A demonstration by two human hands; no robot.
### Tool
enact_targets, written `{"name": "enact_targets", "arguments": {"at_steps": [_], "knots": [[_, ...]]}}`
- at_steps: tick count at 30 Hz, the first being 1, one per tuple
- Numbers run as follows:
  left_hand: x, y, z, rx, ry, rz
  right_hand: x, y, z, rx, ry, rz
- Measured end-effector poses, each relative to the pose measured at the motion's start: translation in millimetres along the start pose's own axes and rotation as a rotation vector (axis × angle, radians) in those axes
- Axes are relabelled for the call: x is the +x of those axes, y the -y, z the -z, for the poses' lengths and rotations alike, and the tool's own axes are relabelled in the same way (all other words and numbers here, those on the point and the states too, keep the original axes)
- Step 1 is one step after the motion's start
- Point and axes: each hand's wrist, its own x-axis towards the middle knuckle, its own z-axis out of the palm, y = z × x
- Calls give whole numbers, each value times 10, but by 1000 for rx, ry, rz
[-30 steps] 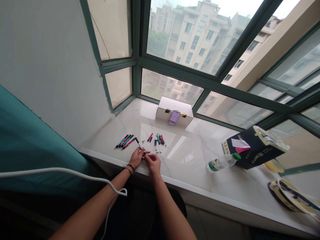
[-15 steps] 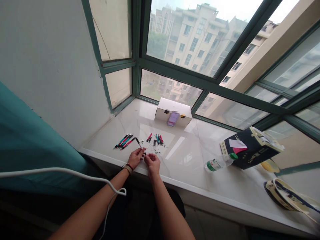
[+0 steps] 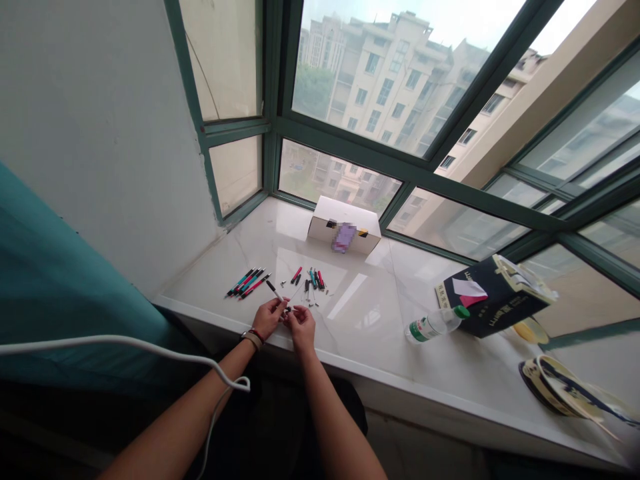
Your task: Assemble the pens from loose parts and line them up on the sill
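My left hand (image 3: 269,318) is closed on a pen (image 3: 273,289) with a black upper part and a pale barrel, tilted up to the left. Against its lower end, my right hand (image 3: 302,328) pinches a small dark piece, too small to name. Left of my hands, several assembled pens (image 3: 249,283) in red, teal and black lie side by side. Beyond my right hand are loose pen parts: red and teal barrels (image 3: 314,277), black grips (image 3: 307,287), thin refills and small metal tips (image 3: 317,305).
A white box (image 3: 345,223) with a purple blurred patch stands by the window. To the right are a plastic bottle (image 3: 435,325) with a green cap, a dark carton (image 3: 493,300) and a cream-and-navy round object (image 3: 555,390). A white cable (image 3: 125,342) crosses in front at left.
The view has shifted slightly, moving the whole scene a little left. Both hands stay together at the pen's lower end, with only small finger movement.
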Motion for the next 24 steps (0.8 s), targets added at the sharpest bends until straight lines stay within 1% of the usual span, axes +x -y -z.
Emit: {"name": "enact_targets", "arguments": {"at_steps": [6,12,18,24], "knots": [[13,24,10,-40,-7,20,5,-44,-8,-15,2,-15],[29,41,30,-117,36,23,5,-65,-11,-70,-22,26],[38,47,51,-191,55,54,20,-64,-17,-72,-14,29],[44,36,83,-221,87,68,24,-64,-35,-102,-17,28]]}}
